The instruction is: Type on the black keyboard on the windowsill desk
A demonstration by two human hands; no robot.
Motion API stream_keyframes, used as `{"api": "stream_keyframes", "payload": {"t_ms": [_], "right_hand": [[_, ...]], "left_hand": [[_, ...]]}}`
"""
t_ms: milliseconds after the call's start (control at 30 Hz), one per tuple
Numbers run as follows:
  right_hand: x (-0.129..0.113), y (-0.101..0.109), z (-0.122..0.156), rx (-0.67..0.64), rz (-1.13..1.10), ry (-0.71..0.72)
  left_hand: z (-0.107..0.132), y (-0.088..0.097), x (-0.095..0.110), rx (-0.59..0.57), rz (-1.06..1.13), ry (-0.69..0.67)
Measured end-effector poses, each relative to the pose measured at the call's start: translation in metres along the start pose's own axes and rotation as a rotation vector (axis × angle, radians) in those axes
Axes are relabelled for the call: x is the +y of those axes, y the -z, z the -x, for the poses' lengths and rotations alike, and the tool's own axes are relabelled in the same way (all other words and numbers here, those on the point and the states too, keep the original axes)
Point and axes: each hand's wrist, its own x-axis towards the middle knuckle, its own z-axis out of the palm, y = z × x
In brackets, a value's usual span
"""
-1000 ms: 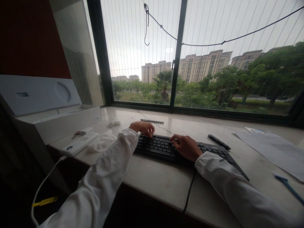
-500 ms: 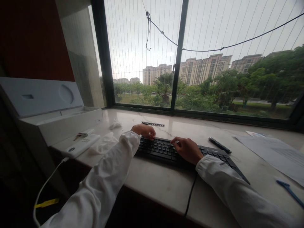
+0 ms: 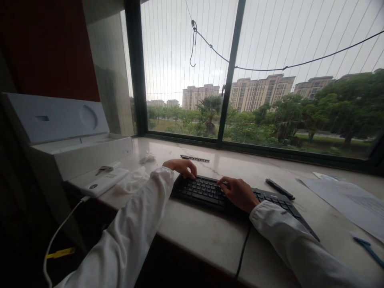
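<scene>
A black keyboard [image 3: 207, 191] lies at a slant on the pale stone sill, its cable running off the front edge. At its upper left corner my left hand [image 3: 181, 167] arches down, fingertips bent onto the top row of keys. My right hand [image 3: 240, 194] rests over the middle-right keys, index finger and thumb apart and reaching left; the other fingers are mostly hidden. I see nothing held in either hand. White sleeves cover both forearms, and the right one hides part of the number pad.
Behind the keyboard lies a dark, thin strip [image 3: 195, 158]. A black pen-like object [image 3: 279, 189], papers [image 3: 345, 200] and a blue tool [image 3: 367, 250] are at right. At left stand an open white box [image 3: 90, 156], a power bank [image 3: 105, 183] with keys on it, and crumpled tissue [image 3: 133, 181].
The camera view has shifted slightly, so the scene sits a little lower and further right. Both hands stay at nearly the same places on the keyboard, with only small finger movement.
</scene>
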Motion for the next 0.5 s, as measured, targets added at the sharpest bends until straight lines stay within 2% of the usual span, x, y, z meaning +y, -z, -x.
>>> {"api": "stream_keyframes", "payload": {"t_ms": [300, 400, 500], "right_hand": [[0.0, -0.001, 0.0, -0.012, 0.015, -0.005], [0.001, -0.001, 0.0, -0.007, 0.015, -0.001], [0.001, -0.002, 0.0, 0.003, 0.007, 0.005]], "left_hand": [[0.014, 0.0, 0.029, 0.118, -0.157, 0.09], [0.009, 0.0, 0.031, 0.122, -0.21, 0.095], [-0.001, 0.001, 0.031, 0.072, -0.294, 0.145]]}}
